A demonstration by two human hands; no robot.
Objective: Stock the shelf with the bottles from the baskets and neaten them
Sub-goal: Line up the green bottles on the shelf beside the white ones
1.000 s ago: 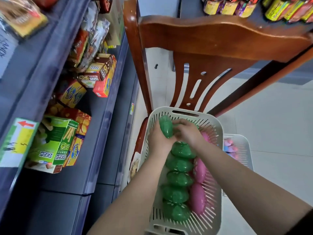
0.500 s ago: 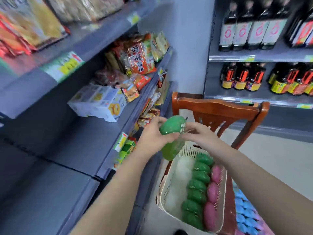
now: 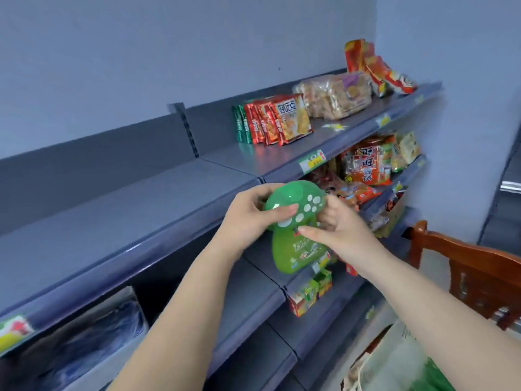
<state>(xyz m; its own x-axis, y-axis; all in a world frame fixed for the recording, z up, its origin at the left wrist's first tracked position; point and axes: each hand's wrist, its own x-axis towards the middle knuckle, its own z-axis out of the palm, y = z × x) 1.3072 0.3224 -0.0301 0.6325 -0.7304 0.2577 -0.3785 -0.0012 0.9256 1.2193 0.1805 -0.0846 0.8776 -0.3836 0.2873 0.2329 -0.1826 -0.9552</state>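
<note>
The green bottle looks like glossy translucent plastic with a printed label, above it the shelf is smooth matt grey metal bearing shiny crinkled foil snack packets, and right of it the chair is varnished wood.

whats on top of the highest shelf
On the top shelf: a row of red and green snack packets, clear bags of biscuits and red bags. Anything behind them is hidden.
</note>
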